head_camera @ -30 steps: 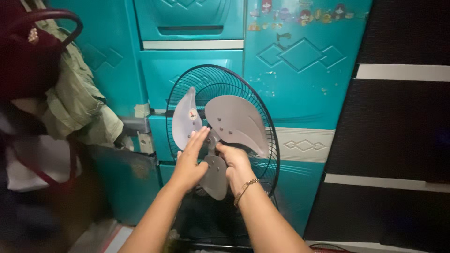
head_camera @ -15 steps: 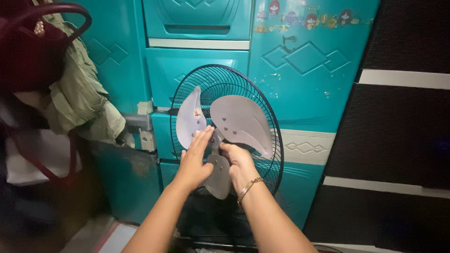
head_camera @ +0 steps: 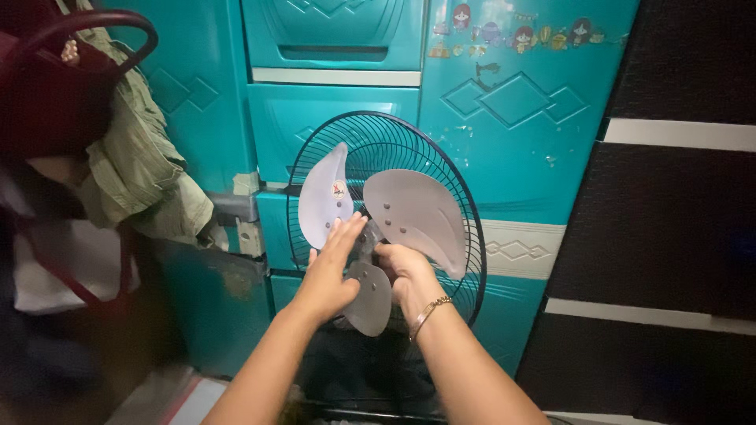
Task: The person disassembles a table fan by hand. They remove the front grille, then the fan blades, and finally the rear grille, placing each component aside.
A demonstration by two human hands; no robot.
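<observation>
Head view: left hand [head_camera: 331,271] flat, fingers spread, pressed on the grey fan blades [head_camera: 409,212] near the hub. Right hand [head_camera: 405,271] curled around the hub, gold bracelet [head_camera: 429,311] on wrist. Blades sit in the dark wire guard [head_camera: 465,236], against a teal cabinet [head_camera: 520,118].

Lighting: dim indoor, strongest on the teal cabinet [head_camera: 512,102] at upper centre, fading toward the lower corners. Glare: soft sheen on the grey fan blades [head_camera: 413,212]. Shadows: deep at the left edge and below the fan; black panel [head_camera: 677,228] at right nearly detailless. Blur: hanging clothes and bag [head_camera: 55,102] at left smeared, out of focus. Centre fairly sharp; mild noise overall.
</observation>
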